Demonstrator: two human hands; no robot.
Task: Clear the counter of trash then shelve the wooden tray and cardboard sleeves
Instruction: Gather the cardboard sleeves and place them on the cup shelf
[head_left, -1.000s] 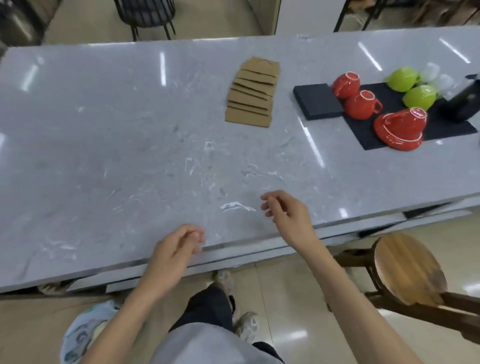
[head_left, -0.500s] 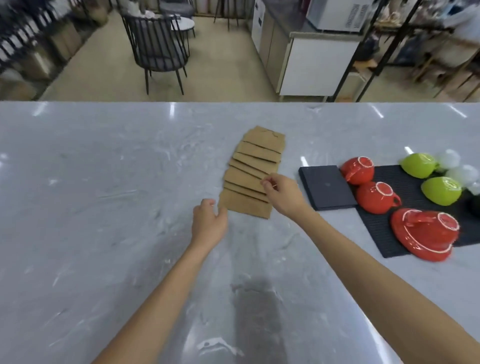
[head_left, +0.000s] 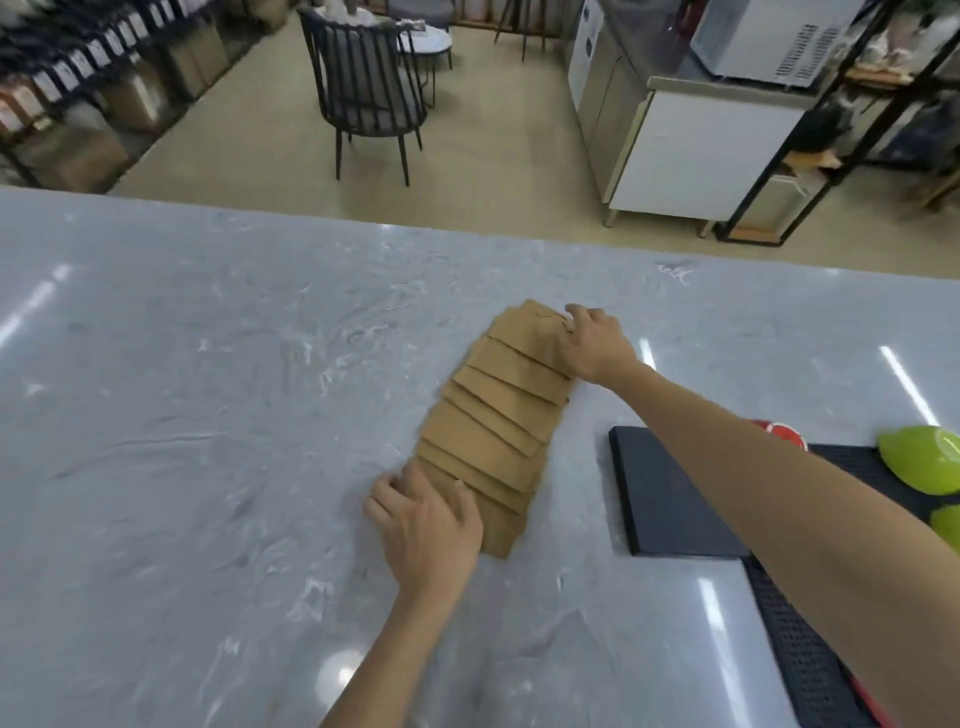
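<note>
Several brown cardboard sleeves (head_left: 498, 415) lie fanned in an overlapping row on the grey marble counter (head_left: 182, 415). My left hand (head_left: 426, 525) rests flat on the near end of the row, fingers spread over the nearest sleeve. At the far end, my right hand (head_left: 592, 343) lies on the farthest sleeve with its fingertips at that sleeve's far edge. Neither hand has lifted a sleeve. No wooden tray is in view.
A dark slab (head_left: 670, 499) lies right of the sleeves, with a black mat (head_left: 810, 660) beyond it holding green cups (head_left: 924, 462) and a red cup (head_left: 784, 431), partly hidden by my right arm. Across the counter stand a chair (head_left: 369, 98) and a white cabinet (head_left: 696, 150).
The view has closed in on the sleeves. My right hand went from the row's middle to its far end. My left hand slid onto the nearest sleeve.
</note>
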